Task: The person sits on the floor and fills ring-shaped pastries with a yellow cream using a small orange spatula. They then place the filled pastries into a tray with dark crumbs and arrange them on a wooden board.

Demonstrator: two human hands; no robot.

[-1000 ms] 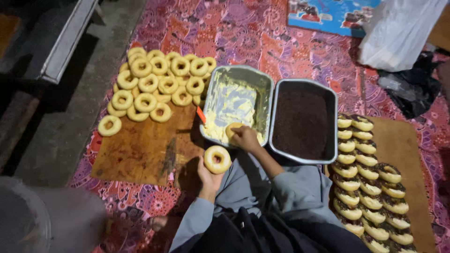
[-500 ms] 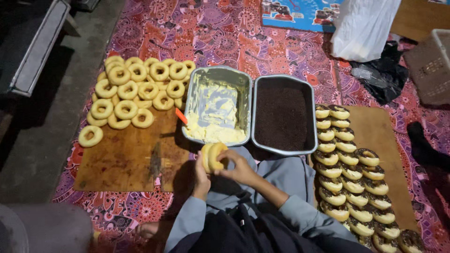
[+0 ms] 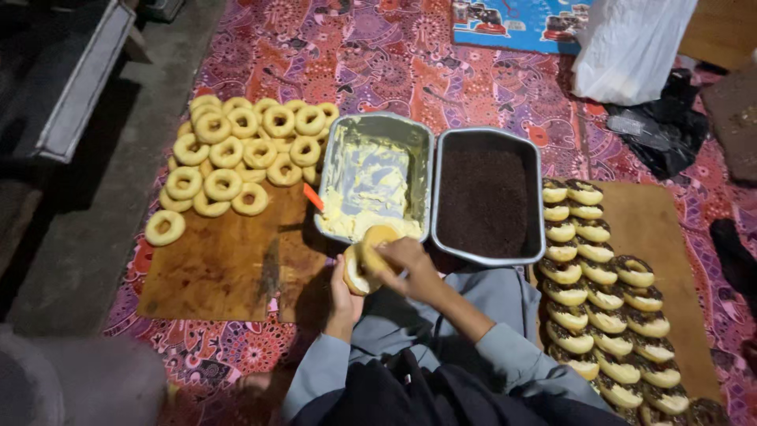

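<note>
Hidden / cut off

Row of topped ring doughnuts (image 3: 607, 315) runs off bottom edge; left hand (image 3: 344, 293) mostly behind split plain doughnut (image 3: 364, 256).

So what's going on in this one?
A seated person holds a split doughnut between both hands: the left hand cups it from below, and the right hand presses on top. Just ahead sit a tray of pale cream and a tray of dark sprinkles. Plain doughnuts are piled on a wooden board to the left; finished ones line a board to the right.
</note>
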